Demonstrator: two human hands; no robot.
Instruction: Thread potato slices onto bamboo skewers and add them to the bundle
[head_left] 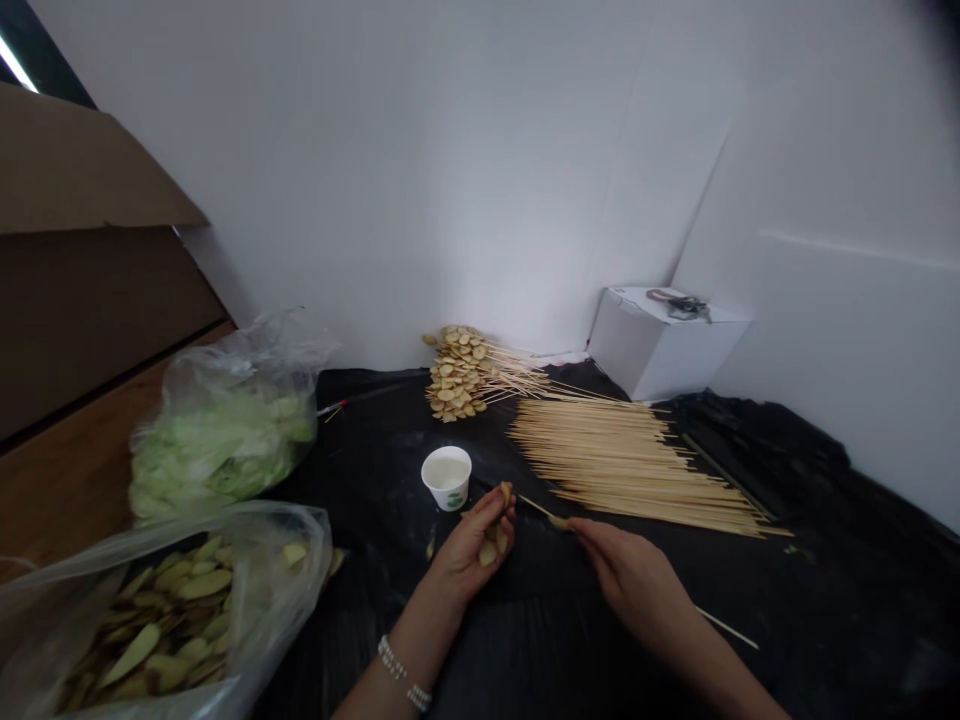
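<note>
My left hand (pixel 480 552) is cupped around several pale potato slices (pixel 488 552), with one slice held up between the fingertips. My right hand (pixel 631 577) pinches a thin bamboo skewer (pixel 726 627) that runs across the hand. A slice (pixel 559 522) sits on the skewer's far part, close to my left fingers. Beyond my hands lie a bundle of bare skewers (pixel 630 465) and a heap of skewers loaded with slices (pixel 456 375). A clear plastic bag of slices (pixel 154 630) lies at the lower left.
A white paper cup (pixel 447 478) of pale liquid stands on the black plastic sheet (pixel 825 590). Left of it is a plastic bag of green leaves (pixel 221 445). A white box (pixel 652 350) with a dark tool on top sits at the back, against white walls.
</note>
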